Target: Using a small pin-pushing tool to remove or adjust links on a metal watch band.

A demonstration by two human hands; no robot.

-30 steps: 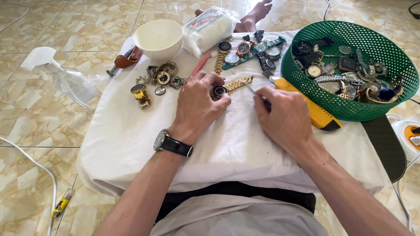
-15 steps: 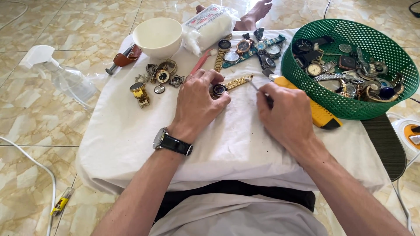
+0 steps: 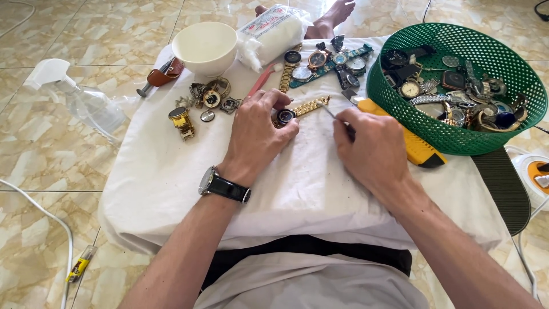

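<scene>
On the white cloth (image 3: 171, 171), the gold watch (image 3: 297, 110) lies just in front of the left hand (image 3: 258, 133), its dark dial end pinned under that hand's fingertips and its gold band running up and to the right, away from the dial toward the green basket (image 3: 383, 94). So the watch's long axis slants from the left hand's grip toward the basket, and the free end of the band points between the two hands. The left hand is closed down on the dial end, thumb and fingers pressing it to the cloth. The right hand (image 3: 372, 150) sits to the right of the watch, nearer the basket, its fingers pinched shut on a thin tool (image 3: 334, 116) whose tip reaches left toward the band; whether the tip touches the band cannot be told. The left hand is the nearer of the two to the watch, being on it; the right stands a little apart from it with only the tool bridging the gap. A yellow cutter (image 3: 400, 137) lies between the right hand and the basket. Beyond the watch, farther from the basket's left side, stand a white bowl (image 3: 205, 47) and a cluster of loose watches (image 3: 209, 100).
</scene>
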